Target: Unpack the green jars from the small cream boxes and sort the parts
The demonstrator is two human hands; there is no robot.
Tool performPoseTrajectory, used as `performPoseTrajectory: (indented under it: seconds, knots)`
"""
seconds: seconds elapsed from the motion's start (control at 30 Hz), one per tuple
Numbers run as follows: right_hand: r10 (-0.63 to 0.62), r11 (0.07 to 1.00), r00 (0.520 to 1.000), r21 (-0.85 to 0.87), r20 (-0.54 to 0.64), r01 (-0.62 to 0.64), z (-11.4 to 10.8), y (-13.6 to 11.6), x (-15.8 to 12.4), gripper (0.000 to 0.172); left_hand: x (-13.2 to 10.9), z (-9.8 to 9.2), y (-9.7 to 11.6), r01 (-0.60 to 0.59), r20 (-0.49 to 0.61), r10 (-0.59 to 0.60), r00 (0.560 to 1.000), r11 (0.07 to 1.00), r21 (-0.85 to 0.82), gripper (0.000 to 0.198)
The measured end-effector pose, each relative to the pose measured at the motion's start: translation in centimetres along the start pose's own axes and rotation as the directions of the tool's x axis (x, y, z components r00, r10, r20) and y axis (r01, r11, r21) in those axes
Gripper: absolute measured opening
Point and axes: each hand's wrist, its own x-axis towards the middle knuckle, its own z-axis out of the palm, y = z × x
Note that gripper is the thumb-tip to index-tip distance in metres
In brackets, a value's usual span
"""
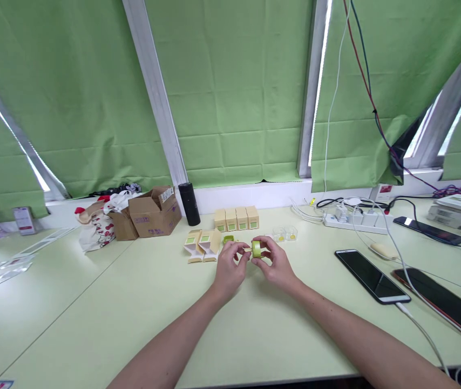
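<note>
Over the middle of the table, my right hand (277, 263) grips a small green round cup-like piece (256, 248) between thumb and fingers. Close beside it, my left hand (231, 265) is closed in a pinch, with a thin pale strip (248, 249) showing at its fingertips against the green piece. What the strip is cannot be made out. Just behind my left hand lies another small green piece (228, 238). Two opened kraft boxes (203, 244) with green labels lie to its left. Small clear plastic cups (291, 234) with yellow-green bits stand behind my right hand.
Closed kraft boxes (236, 219) stand in a row at the back. Further left are a black cylinder (189, 204), a cardboard box (155, 213) and a cloth bag (97, 229). On the right lie a phone (372, 275), a power strip (358, 221), a dark long case (445, 302) and trailing cables.
</note>
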Motion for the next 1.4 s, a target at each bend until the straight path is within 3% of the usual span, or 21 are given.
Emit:
performPoseTrajectory:
  seconds: [0.6, 0.83, 1.0, 1.17, 1.4]
  knots:
    - [0.098, 0.978, 0.995, 0.18, 0.03, -0.102, 0.5, 1.2, -0.2, 0.041, -0.5, 0.8, 0.1, 0.239, 0.074, -0.228, 0.971, 0.915, -0.325, 0.02]
    - [0.152, 0.96, 0.986, 0.228, 0.067, -0.163, 0.5, 1.3, -0.4, 0.042, -0.3, 0.8, -0.3, 0.277, 0.116, -0.251, 0.961, 0.893, -0.355, 0.025]
    - [0.147, 0.953, 0.987, 0.259, 0.062, -0.158, 0.5, 1.3, -0.1, 0.047, -0.1, 1.0, -0.3, 0.271, 0.085, -0.258, 0.962, 0.888, -0.371, 0.025]
    - [0.055, 0.985, 0.998, 0.163, 0.015, -0.057, 0.2, 1.6, 0.3, 0.043, 0.0, 0.9, -0.4, 0.242, 0.072, -0.231, 0.97, 0.915, -0.322, 0.028]
    - [-0.084, 0.99, 0.996, -0.118, -0.043, 0.078, -0.6, 1.6, 0.4, 0.053, 0.5, -0.3, -1.1, 0.124, -0.014, -0.125, 0.992, 0.99, -0.069, 0.047]
